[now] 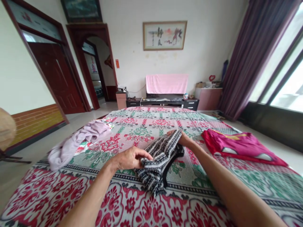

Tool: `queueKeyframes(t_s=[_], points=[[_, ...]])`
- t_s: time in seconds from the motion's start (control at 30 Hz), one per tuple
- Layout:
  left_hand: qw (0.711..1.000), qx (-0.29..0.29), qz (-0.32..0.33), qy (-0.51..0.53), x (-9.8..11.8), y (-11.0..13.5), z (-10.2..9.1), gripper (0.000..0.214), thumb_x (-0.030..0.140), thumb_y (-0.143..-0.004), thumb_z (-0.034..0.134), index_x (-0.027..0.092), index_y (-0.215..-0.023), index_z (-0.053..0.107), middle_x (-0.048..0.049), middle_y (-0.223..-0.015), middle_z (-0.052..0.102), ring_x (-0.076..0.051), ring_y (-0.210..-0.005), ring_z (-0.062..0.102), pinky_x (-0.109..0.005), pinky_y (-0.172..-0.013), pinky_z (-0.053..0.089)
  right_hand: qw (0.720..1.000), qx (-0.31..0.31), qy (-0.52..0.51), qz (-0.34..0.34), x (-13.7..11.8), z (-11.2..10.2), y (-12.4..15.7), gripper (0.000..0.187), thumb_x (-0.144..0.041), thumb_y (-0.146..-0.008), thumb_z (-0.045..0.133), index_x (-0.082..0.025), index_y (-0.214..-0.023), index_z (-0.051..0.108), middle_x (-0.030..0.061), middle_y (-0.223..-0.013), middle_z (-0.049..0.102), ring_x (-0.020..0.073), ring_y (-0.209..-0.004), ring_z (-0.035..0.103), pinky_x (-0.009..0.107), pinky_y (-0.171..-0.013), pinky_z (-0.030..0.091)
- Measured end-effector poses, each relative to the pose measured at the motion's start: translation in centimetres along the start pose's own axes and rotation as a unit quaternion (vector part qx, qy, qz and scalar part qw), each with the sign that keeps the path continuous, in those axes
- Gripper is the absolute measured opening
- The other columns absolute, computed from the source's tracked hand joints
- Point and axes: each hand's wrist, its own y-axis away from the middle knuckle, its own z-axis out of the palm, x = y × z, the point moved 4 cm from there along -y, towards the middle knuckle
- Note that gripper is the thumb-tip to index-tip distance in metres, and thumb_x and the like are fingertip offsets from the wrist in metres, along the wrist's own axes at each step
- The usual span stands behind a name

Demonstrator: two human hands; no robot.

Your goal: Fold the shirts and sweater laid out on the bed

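A black-and-white striped knit garment (pixel 157 154) with black edging is bunched up at the middle of the flower-patterned cover (pixel 151 208). My left hand (pixel 132 157) pinches its near left part between thumb and fingers. At the far right end of the garment, my right hand (pixel 183 138) grips the knit, its fingers partly hidden behind the fabric. The garment's lower end hangs down onto the cover, and its full shape cannot be made out.
Folded magenta and red clothes (pixel 246 146) lie to the right. A crumpled pale lilac garment (pixel 78 142) lies to the left. Beyond the cover stands a black low cabinet (pixel 191 104), with a pink cloth (pixel 167 83) draped above it. A round-topped stool (pixel 7 129) is at far left.
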Motion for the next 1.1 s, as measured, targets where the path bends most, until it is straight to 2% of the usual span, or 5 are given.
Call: queueKeyframes(t_s=[0.2,0.53,0.67,0.83,1.1], points=[[0.994,-0.011,0.018,-0.106,0.3,-0.4,0.5,0.033,0.020,-0.068,0.062,0.019,-0.098,0.074,-0.0037,-0.089,0.072,-0.014,-0.078,0.061,-0.026,-0.073,0.049,0.998,0.031,-0.013,-0.059,1.9,-0.4,0.5,0.027,-0.033,-0.067,0.062,-0.014,-0.084,0.070,0.0067,-0.080,0.071,0.0209,-0.077,0.064,0.034,-0.076,0.052],[0.983,-0.122,0.004,-0.138,0.3,0.0,1.8,0.039,0.020,-0.066,0.064,0.025,-0.104,0.072,0.0007,-0.100,0.072,-0.015,-0.088,0.063,-0.026,-0.081,0.049,0.989,0.017,-0.140,0.042,1.6,-0.6,2.3,0.033,-0.039,-0.064,0.069,-0.015,-0.087,0.071,0.0041,-0.074,0.070,0.0176,-0.068,0.062,0.032,-0.069,0.050],[0.998,0.003,-0.010,-0.064,0.2,-0.6,0.7,0.038,0.033,-0.074,0.061,0.017,-0.107,0.069,-0.0044,-0.097,0.073,-0.016,-0.089,0.065,-0.029,-0.082,0.050,0.974,0.039,-0.190,0.120,0.9,-2.2,2.9,0.041,-0.045,-0.066,0.069,-0.017,-0.095,0.069,0.0061,-0.092,0.071,0.0163,-0.073,0.061,0.028,-0.067,0.047],[0.965,0.186,0.020,-0.182,-0.3,-1.7,0.6,0.041,0.032,-0.077,0.056,0.016,-0.114,0.066,-0.0078,-0.116,0.067,-0.019,-0.107,0.060,-0.030,-0.097,0.045,0.987,-0.033,-0.067,0.143,-0.8,-3.3,3.0,0.046,-0.056,-0.075,0.058,-0.016,-0.096,0.068,0.0064,-0.092,0.069,0.0140,-0.069,0.056,0.025,-0.058,0.041],[0.922,0.144,-0.012,-0.360,-2.1,-2.4,4.0,0.069,0.051,-0.078,0.055,0.019,-0.139,0.045,-0.0152,-0.151,0.031,-0.030,-0.135,0.036,-0.044,-0.111,0.030,0.964,-0.079,0.224,0.124,-2.7,-2.0,2.3,0.047,-0.056,-0.084,0.044,-0.016,-0.071,0.065,0.0030,-0.059,0.058,0.0116,-0.053,0.049,0.024,-0.050,0.037]])
